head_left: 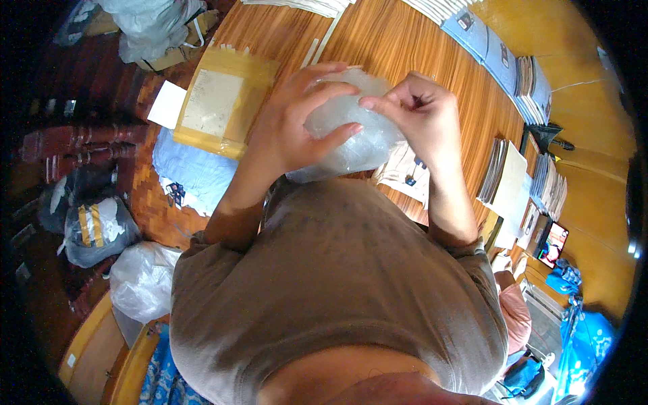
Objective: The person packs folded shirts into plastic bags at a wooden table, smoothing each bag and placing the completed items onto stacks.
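In front of my chest, over the wooden table, is a crumpled clear plastic bag. My left hand lies against its left side, with thumb and fingers spread apart over the film. At the bag's upper right, my right hand is closed, its thumb and curled fingers pinching the plastic edge. Just below the bag, partly hidden by it and my right forearm, lies a pale folded garment with a dark tag. I cannot tell whether the bag contains anything.
A taped brown package with a pale label lies at the table's left edge, above blue garments. Folded blue shirts and garment stacks line the right side. Plastic-wrapped bundles stand left. Another person is at lower right.
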`<state>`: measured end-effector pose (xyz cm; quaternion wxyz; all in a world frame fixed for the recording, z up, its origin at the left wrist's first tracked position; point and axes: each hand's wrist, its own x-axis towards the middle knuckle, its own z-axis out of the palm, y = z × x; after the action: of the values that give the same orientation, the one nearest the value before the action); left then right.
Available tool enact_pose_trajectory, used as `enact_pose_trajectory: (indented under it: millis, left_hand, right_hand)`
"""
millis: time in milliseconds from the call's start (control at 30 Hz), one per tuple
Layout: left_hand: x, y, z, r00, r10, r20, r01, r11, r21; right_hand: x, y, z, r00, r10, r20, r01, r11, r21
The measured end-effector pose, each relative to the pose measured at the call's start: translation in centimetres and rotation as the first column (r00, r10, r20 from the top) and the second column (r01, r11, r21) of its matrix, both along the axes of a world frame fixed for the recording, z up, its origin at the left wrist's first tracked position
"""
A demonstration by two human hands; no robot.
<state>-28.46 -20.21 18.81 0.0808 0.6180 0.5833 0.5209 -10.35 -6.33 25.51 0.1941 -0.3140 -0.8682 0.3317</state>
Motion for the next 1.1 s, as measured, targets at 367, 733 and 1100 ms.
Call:
enact_pose_trajectory:
  millis: [367, 733, 1100]
  left_hand:
    - [-0.2, 0.5, 3.9, 0.947, -0.045, -0.319, 0.034, 0.999, -0.039]
    - [-0.5, 0.6, 3.1, 0.937, -0.163, -0.31, 0.114, 0.979, -0.17]
    - [-0.4, 0.7, 3.1, 0.912, -0.075, -0.403, 0.048, 0.996, -0.077]
  right_hand:
    - [0.8, -0.4, 0.1, 0.995, 0.027, 0.093, -0.034, 0.997, 0.075]
    - [2.7, 0.5, -1.6, 0.995, -0.066, -0.072, 0.043, 0.959, -0.281]
    - [1.4, -1.2, 0.7, 0.973, 0.148, -0.177, -0.084, 0.942, 0.325]
